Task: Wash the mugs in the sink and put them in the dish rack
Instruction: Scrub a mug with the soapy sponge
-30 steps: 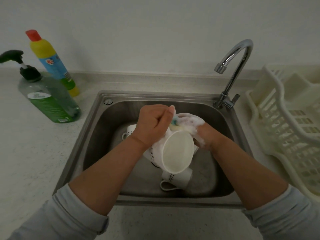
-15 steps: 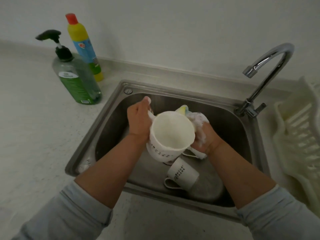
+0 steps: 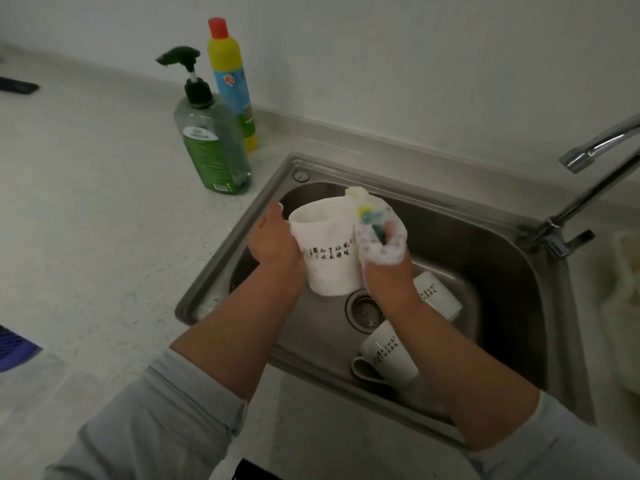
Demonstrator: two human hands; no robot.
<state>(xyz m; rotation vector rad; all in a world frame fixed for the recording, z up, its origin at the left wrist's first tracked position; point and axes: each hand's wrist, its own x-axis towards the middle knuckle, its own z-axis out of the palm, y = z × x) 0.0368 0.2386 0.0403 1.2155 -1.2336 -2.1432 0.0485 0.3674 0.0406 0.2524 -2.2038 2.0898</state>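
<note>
Above the steel sink (image 3: 540, 271) my left hand (image 3: 273, 240) grips a white mug with black lettering (image 3: 329, 251), held nearly upright and covered in suds. My right hand (image 3: 382, 251), coated in foam, holds a yellow and green sponge (image 3: 372, 216) against the mug's right side near the rim. Two more white mugs lie on their sides in the basin: one (image 3: 436, 294) right of the drain, partly behind my right forearm, another (image 3: 386, 358) nearer the front with its handle to the left.
A pump bottle of green soap (image 3: 211, 140) and a yellow bottle with a red cap (image 3: 232, 81) stand on the counter left of the sink. The tap (image 3: 588, 188) rises at the right. A cream dish rack (image 3: 623, 306) shows at the right edge.
The view has swung left. The mug went from tilted with its mouth toward me to nearly upright, lettering facing me. My right hand with the sponge moved up to the mug's rim.
</note>
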